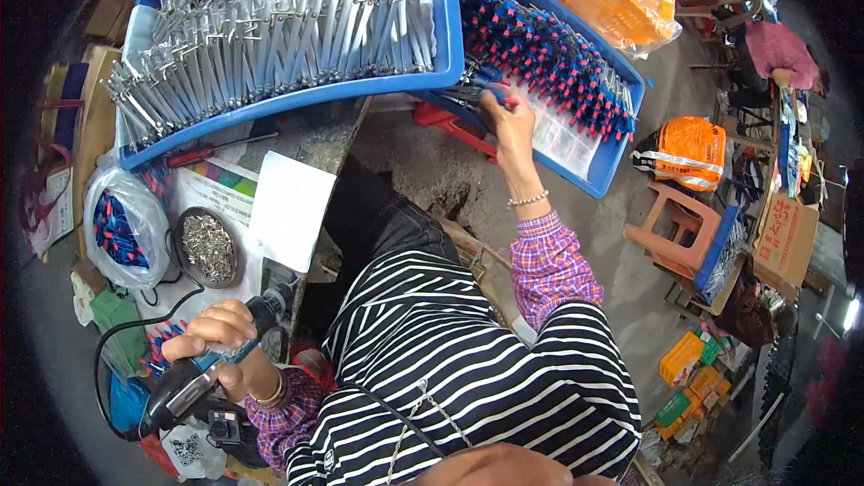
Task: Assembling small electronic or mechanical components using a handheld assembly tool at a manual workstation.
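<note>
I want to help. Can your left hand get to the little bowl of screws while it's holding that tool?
Probably not: the left hand is full with the power tool, though the bowl of screws sits uncovered close by.

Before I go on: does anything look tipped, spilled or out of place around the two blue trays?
The left blue tray of bare metal tools sits tilted, overhanging the bench edge and overlapping the right tray. Nothing has spilled. The right hand reaches into the right tray; the left hand grips a power tool.
</note>
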Demonstrator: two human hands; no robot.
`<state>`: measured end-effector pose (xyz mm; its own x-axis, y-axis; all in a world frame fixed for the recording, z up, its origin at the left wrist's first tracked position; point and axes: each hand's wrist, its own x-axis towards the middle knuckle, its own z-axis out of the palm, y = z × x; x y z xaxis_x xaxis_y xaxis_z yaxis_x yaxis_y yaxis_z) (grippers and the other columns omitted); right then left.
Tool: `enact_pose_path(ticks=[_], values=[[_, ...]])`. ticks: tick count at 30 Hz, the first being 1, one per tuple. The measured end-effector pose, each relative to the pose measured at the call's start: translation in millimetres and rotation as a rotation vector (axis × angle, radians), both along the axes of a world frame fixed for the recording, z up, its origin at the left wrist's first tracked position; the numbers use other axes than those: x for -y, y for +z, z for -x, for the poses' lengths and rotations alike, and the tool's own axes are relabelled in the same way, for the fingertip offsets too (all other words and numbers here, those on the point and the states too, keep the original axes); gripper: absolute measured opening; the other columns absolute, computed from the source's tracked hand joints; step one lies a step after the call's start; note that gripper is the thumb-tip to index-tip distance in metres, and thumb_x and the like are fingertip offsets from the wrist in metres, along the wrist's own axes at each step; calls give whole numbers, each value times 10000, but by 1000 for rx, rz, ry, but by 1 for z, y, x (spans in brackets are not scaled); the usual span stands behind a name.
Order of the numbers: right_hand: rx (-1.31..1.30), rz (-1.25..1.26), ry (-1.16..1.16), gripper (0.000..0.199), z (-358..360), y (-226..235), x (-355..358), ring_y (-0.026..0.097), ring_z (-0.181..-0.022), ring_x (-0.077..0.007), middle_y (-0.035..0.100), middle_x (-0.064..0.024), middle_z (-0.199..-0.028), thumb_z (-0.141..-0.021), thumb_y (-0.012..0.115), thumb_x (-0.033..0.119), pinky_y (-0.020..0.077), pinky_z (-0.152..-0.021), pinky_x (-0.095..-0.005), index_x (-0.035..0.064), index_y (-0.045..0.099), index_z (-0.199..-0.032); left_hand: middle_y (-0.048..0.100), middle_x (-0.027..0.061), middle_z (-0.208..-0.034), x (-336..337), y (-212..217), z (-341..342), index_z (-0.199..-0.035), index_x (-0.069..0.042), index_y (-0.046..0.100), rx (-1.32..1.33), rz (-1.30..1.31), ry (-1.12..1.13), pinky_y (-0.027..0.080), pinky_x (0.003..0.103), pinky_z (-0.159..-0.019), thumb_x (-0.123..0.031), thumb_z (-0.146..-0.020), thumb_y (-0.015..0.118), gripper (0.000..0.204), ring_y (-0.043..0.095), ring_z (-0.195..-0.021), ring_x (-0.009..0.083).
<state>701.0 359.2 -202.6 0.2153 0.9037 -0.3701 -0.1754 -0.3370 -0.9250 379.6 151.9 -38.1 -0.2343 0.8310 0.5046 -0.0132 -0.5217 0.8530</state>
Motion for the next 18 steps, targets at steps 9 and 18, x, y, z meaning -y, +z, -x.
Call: enact_pose_path(ticks=[9,18], values=[[730,-203,307,172,-27,12,11,645,-732,-145,681,-106,-872,-789,655,141,489,-679,-260,29,681,-916,483,93,-685,-1,-3,1,-1018,-70,375,58,18,-16,390,342,-541,-262,-833,627,367,495,-579,208],[691,-220,275,165,-34,10,10,668,-717,-202,679,-148,-844,-796,631,143,502,-667,-282,28,688,-900,470,83,-677,9,-4,8,-1016,-72,377,81,-2,-33,391,341,-554,-244,-836,614,344,493,-575,205]])
